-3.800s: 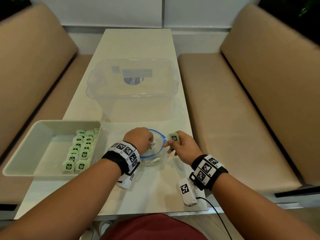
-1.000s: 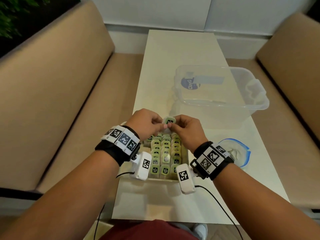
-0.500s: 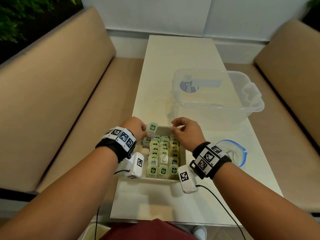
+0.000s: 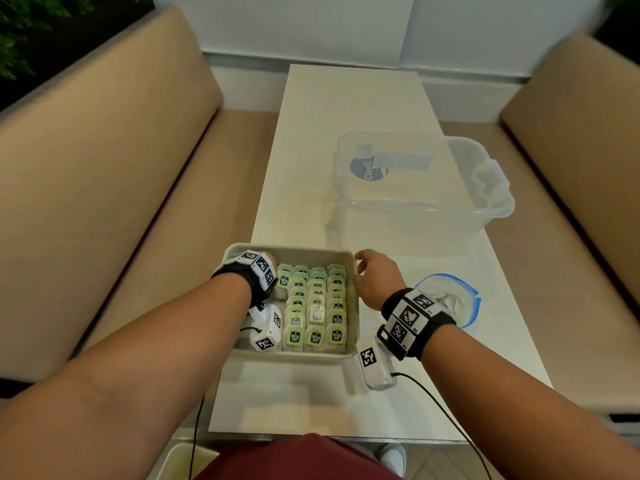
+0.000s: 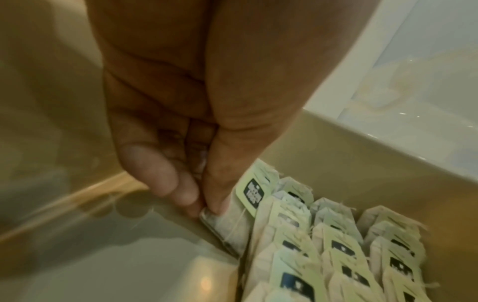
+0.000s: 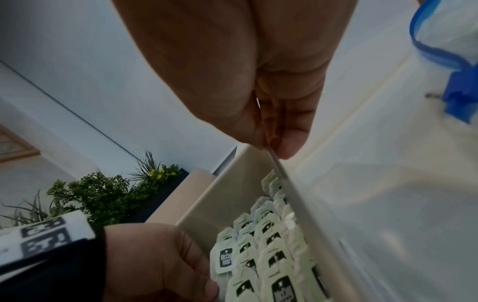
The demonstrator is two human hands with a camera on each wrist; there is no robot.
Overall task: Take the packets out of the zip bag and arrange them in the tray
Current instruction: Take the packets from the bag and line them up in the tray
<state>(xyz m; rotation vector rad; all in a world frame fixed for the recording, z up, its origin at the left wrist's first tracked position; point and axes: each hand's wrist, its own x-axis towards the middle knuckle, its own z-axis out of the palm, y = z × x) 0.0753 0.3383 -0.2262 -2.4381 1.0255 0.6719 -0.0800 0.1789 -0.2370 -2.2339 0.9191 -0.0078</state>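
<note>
On the desk [image 4: 353, 109], my hands flank the tray [image 4: 294, 355]: my right hand [image 4: 375, 277] pinches its rim, the zip bag [image 4: 450, 299] lying just beyond that wrist, while my left hand [image 5: 181, 143] pinches one packet [image 5: 230, 226] beside the rows of packets [image 4: 315, 306] between them.

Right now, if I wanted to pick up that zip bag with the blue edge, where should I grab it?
Probably pinch the blue zip rim of the zip bag, coming down from above on its far right side. The bag lies slumped on the table with its mouth open, and the rim looks like the firmest part for a grip.
</note>
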